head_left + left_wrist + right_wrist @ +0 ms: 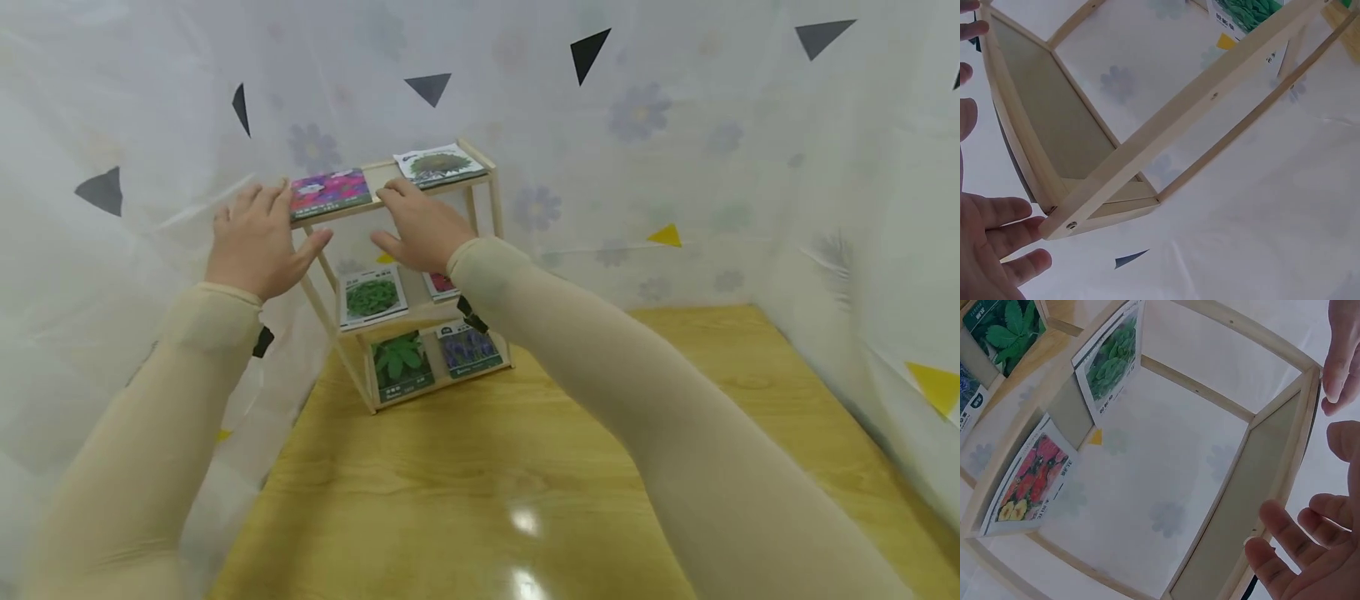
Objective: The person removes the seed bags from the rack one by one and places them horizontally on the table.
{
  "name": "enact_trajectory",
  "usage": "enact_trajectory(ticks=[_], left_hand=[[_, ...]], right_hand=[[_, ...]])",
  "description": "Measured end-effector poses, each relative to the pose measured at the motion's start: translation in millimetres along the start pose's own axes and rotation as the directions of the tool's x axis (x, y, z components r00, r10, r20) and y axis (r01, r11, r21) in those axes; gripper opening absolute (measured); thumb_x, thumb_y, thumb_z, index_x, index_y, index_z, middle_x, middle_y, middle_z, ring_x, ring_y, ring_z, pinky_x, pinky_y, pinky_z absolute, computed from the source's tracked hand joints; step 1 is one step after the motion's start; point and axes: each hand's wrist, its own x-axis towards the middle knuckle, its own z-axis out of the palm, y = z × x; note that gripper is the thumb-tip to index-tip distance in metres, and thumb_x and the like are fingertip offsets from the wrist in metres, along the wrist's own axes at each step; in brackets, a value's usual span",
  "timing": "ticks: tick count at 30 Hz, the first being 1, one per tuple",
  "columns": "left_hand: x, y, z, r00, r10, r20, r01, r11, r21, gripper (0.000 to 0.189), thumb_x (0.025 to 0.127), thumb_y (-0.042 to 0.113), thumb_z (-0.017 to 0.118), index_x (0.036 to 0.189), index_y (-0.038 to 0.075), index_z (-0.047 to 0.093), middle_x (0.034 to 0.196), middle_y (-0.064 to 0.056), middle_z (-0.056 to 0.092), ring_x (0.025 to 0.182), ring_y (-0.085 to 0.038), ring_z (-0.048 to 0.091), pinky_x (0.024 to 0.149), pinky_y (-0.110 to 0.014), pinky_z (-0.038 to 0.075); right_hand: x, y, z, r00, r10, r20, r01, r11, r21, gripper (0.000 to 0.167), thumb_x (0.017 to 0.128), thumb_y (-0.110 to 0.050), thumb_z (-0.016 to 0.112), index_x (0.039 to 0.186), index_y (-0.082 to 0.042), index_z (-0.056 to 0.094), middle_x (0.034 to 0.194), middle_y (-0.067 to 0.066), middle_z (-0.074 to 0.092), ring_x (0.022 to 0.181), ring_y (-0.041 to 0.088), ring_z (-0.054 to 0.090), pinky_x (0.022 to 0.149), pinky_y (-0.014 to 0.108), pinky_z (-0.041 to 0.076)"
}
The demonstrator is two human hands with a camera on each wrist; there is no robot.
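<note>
A light wooden three-tier rack (491, 196) stands at the back left of the table, with seed packets on its shelves. At the left end of the top shelf, my left hand (258, 242) has its fingers extended beside a packet with pink and purple flowers (330, 192). My right hand (427, 221) is at the front edge of that shelf, its fingers loosely spread, between this packet and a white packet with a plant picture (441, 164). In the right wrist view, the right fingertips (1263, 550) overlap the shelf's edge; contact is hard to tell. Neither hand holds anything.
The middle shelf bears a green-leaf packet (372, 297) and a red-flower packet (1032, 478), partly hidden by my right arm. On the bottom shelf are a dark leaf packet (402, 364) and a purple-flower packet (468, 350). Patterned sheeting (585, 167) surrounds the wooden table (420, 483).
</note>
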Motion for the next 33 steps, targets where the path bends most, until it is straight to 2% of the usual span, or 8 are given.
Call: enact_trajectory(ticks=[6, 9, 13, 18, 22, 27, 33], left_hand=[[4.7, -0.9, 2.4, 0.999, 0.005, 0.045, -0.006, 0.999, 0.039, 0.088, 0.096, 0.066, 0.029, 0.152, -0.002, 0.018, 0.154, -0.023, 0.022, 0.142, -0.042, 0.014, 0.104, -0.073, 0.011], [6.2, -2.2, 4.5, 0.998, 0.002, 0.057, -0.005, 0.999, 0.054, 0.089, 0.095, 0.066, 0.027, 0.15, -0.003, 0.023, 0.154, -0.024, 0.022, 0.142, -0.042, 0.014, 0.102, -0.074, 0.01], [8.5, -3.2, 5.9, 0.997, 0.002, 0.074, -0.007, 0.998, 0.064, 0.086, 0.095, 0.067, 0.025, 0.147, -0.002, 0.032, 0.152, -0.026, 0.026, 0.141, -0.043, 0.015, 0.101, -0.076, 0.007], [9.8, -1.5, 5.0, 0.997, 0.008, 0.083, -0.014, 0.998, 0.069, 0.083, 0.097, 0.065, 0.023, 0.143, -0.002, 0.038, 0.147, -0.028, 0.033, 0.14, -0.043, 0.017, 0.101, -0.076, 0.003], [8.5, -0.4, 3.6, 0.996, 0.012, 0.083, -0.018, 0.997, 0.075, 0.081, 0.098, 0.063, 0.022, 0.142, -0.004, 0.039, 0.146, -0.029, 0.034, 0.14, -0.043, 0.019, 0.103, -0.075, 0.003], [6.4, -1.2, 3.6, 0.997, 0.023, 0.072, -0.028, 0.996, 0.083, 0.075, 0.101, 0.056, 0.021, 0.141, -0.004, 0.04, 0.147, -0.027, 0.035, 0.14, -0.042, 0.02, 0.105, -0.072, 0.003], [1.7, -1.8, 4.7, 0.999, 0.053, 0.01, -0.054, 0.995, 0.079, 0.063, 0.104, 0.046, 0.023, 0.135, -0.004, 0.047, 0.145, -0.025, 0.039, 0.136, -0.042, 0.028, 0.108, -0.069, 0.005]], right_hand=[[11.8, -8.3, 1.7, 0.999, 0.049, 0.02, -0.048, 0.999, -0.023, 0.067, 0.1, -0.047, 0.041, 0.153, -0.011, 0.023, 0.155, 0.004, 0.023, 0.12, 0.012, 0.051, 0.093, 0.026, 0.047], [14.6, -11.8, 2.6, 0.998, 0.054, 0.04, -0.053, 0.998, -0.024, 0.067, 0.1, -0.047, 0.039, 0.154, -0.012, 0.019, 0.156, 0.004, 0.021, 0.122, 0.013, 0.05, 0.097, 0.027, 0.045], [17.4, -13.7, 3.9, 0.997, 0.051, 0.065, -0.051, 0.999, -0.009, 0.067, 0.101, -0.047, 0.038, 0.155, -0.014, 0.016, 0.158, 0.003, 0.019, 0.134, 0.015, 0.04, 0.107, 0.029, 0.036], [17.8, -13.9, 4.7, 0.993, 0.062, 0.1, -0.065, 0.998, 0.019, 0.064, 0.101, -0.046, 0.038, 0.155, -0.017, 0.018, 0.159, 0.001, 0.016, 0.14, 0.016, 0.03, 0.112, 0.031, 0.028], [15.7, -15.0, 5.0, 0.994, 0.051, 0.1, -0.056, 0.997, 0.049, 0.063, 0.102, -0.044, 0.039, 0.155, -0.017, 0.02, 0.159, 0.0, 0.016, 0.141, 0.015, 0.027, 0.114, 0.029, 0.024], [14.7, -14.8, 7.6, 0.998, 0.026, 0.065, -0.03, 0.998, 0.062, 0.062, 0.102, -0.043, 0.04, 0.154, -0.014, 0.023, 0.158, 0.002, 0.02, 0.14, 0.015, 0.03, 0.113, 0.028, 0.025], [13.4, -15.1, 11.0, 1.0, 0.005, 0.024, -0.007, 0.996, 0.084, 0.061, 0.101, -0.043, 0.042, 0.152, -0.011, 0.028, 0.155, 0.006, 0.025, 0.135, 0.015, 0.037, 0.11, 0.026, 0.03]])
